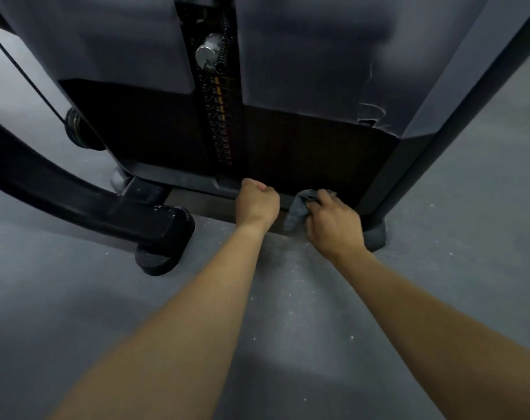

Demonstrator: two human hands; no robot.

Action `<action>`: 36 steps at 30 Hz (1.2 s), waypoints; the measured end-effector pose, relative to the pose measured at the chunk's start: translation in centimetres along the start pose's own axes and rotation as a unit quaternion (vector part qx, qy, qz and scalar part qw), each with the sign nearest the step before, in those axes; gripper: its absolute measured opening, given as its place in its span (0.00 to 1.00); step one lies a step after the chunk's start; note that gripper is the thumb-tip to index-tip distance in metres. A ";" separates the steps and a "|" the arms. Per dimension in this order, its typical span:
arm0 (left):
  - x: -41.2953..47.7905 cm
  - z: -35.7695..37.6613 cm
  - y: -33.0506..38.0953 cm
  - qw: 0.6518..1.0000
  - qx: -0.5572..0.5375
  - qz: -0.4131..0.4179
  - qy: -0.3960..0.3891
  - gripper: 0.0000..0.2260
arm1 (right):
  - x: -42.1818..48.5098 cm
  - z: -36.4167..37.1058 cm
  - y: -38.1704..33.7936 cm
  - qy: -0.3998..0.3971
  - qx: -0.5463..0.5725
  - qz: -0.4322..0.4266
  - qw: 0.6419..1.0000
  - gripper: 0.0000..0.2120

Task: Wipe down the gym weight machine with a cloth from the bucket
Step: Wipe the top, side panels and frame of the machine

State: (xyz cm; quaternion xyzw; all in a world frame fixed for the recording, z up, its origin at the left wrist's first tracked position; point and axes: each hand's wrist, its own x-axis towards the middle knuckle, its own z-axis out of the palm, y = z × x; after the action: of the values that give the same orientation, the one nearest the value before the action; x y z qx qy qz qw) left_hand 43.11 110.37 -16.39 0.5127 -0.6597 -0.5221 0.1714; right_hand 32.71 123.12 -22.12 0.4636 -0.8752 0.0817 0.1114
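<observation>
A: One cloth (298,209), grey, bunched in the fingers of the right hand (333,227), pressed low against the foot of the weight machine (303,56). Soft, light, probably damp; best gripped as a wad.

B: Left hand (256,204) clenched, nothing visible inside, at the base rail (197,203). Speckled grey floor (288,298) beneath; dim room.

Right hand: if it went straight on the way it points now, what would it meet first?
Probably the weight machine's dark lower panel. The right hand points at it with the grey cloth leading, so the cloth would touch first, though depth is unclear.
</observation>
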 end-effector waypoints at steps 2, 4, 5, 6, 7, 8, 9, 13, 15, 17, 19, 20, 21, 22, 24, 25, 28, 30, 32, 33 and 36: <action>0.0 0.0 0.0 1.000 0.005 0.003 -0.012 0.06 | -0.4 -0.1 1.3 0.015 0.020 0.047 0.999 0.07; 0.2 -0.6 -0.2 1.000 0.009 0.000 -0.015 0.07 | -0.5 0.1 1.4 0.019 0.036 0.071 0.997 0.06; 0.2 -0.9 -0.4 1.000 0.012 -0.001 -0.018 0.07 | -0.4 0.2 1.1 0.019 0.045 0.077 0.996 0.05; 0.2 -1.1 -0.6 1.000 0.017 -0.004 -0.023 0.06 | -0.2 0.1 0.6 0.015 0.049 0.071 0.996 0.04; 0.1 -1.3 -0.9 0.999 0.020 -0.010 -0.026 0.06 | 0.1 -0.1 0.0 0.018 0.055 0.054 0.997 0.04; 0.0 -1.4 -1.0 0.999 0.023 -0.016 -0.028 0.07 | 0.6 -0.4 -0.7 0.029 0.061 0.029 0.997 0.07; 0.0 -1.4 -1.1 0.999 0.024 -0.019 -0.028 0.07 | 1.2 -1.0 -1.3 0.048 0.063 0.003 0.997 0.09; 0.4 -1.2 0.2 1.000 0.000 -0.001 -0.021 0.05 | 3.8 -5.4 -2.7 0.200 0.070 0.006 0.977 0.06; 0.4 -0.9 1.5 1.000 -0.023 0.016 -0.013 0.04 | 4.1 -7.2 -1.7 0.288 0.087 0.039 0.953 0.05; 0.2 -0.3 2.4 0.999 -0.030 0.025 -0.015 0.07 | 3.3 -7.5 0.4 0.321 0.071 0.043 0.944 0.05; -0.2 0.5 2.8 0.999 -0.026 0.022 -0.031 0.07 | 1.8 -6.4 2.2 0.259 0.036 0.034 0.965 0.05; -0.6 0.9 2.9 0.999 -0.027 0.022 -0.040 0.06 | 1.1 -5.6 2.7 0.187 0.006 0.034 0.982 0.06; -0.9 1.2 3.0 0.998 -0.030 0.022 -0.047 0.05 | 0.4 -4.6 3.0 0.099 -0.023 0.038 0.994 0.06; -1.1 1.5 3.1 0.998 -0.031 0.022 -0.053 0.05 | -0.2 -3.7 3.1 0.024 -0.040 0.049 0.998 0.07; -1.5 1.6 3.4 0.998 -0.030 0.021 -0.059 0.06 | -0.4 -3.5 2.8 -0.012 -0.017 0.068 0.997 0.08; -1.5 1.6 3.6 0.997 -0.029 0.026 -0.060 0.06 | 0.0 -4.3 2.5 0.022 0.011 0.070 0.997 0.08; -1.4 1.0 4.1 0.997 -0.036 0.047 -0.042 0.06 | 1.9 -8.0 1.5 0.227 0.080 0.043 0.970 0.06; -1.2 0.3 4.3 0.998 -0.039 0.054 -0.022 0.07 | 3.0 -10.0 1.1 0.330 0.097 0.039 0.938 0.05; -0.9 -0.4 4.2 0.998 -0.044 0.050 -0.008 0.07 | 3.4 -9.8 1.1 0.348 0.108 0.035 0.930 0.07; -0.8 -0.7 4.1 0.998 -0.044 0.049 -0.005 0.07 | 3.1 -8.9 1.2 0.322 0.107 0.024 0.940 0.08; -0.7 -1.6 3.7 0.998 -0.032 0.049 -0.002 0.07 | 1.6 -5.3 0.9 0.118 0.076 -0.003 0.990 0.12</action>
State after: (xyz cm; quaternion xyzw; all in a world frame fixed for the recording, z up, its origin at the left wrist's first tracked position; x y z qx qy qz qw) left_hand 42.79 109.93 -12.35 0.4728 -0.6672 -0.5351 0.2120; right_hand 31.69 123.64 -16.66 0.4607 -0.8457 0.2014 0.1788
